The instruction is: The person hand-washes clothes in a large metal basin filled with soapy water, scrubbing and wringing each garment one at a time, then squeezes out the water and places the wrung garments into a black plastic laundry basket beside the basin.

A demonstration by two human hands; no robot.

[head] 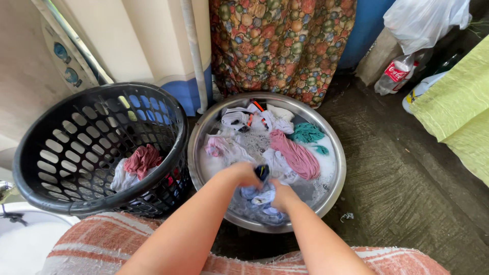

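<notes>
Two hands scrub a cloth in a soapy basin

Both hands work at the near edge of a round metal basin (333,153), at about six o'clock on its rim. The left hand (245,174) and the right hand (281,194) are each clenched on the same pale blue-and-white cloth (261,199), bunched between them and half sunk in grey suds. A dark bit of fabric (262,171) pokes up just beside the left hand's knuckles; whether it belongs to that cloth cannot be told.

More wet laundry lies in the basin. A pink garment (295,153) stretches from the centre toward three o'clock. A teal piece (307,133) sits at about two o'clock, and white clothes (249,119) with dark and orange trim are heaped at twelve o'clock. A whitish piece with pink marks (221,147) lies at nine o'clock.

At nine o'clock from the basin, touching its rim, stands a black basket (51,153) with slotted walls. It holds a dark red cloth (142,159) on a white one (122,178).

Beyond the basin, at twelve o'clock, hangs a patterned curtain (280,40). At two o'clock lie a white plastic bag (423,18) and a clear bottle (395,74). A yellow-green cloth (458,107) fills the three o'clock edge. An orange-and-white checked cloth (112,239) covers the person's lap at six o'clock.
</notes>
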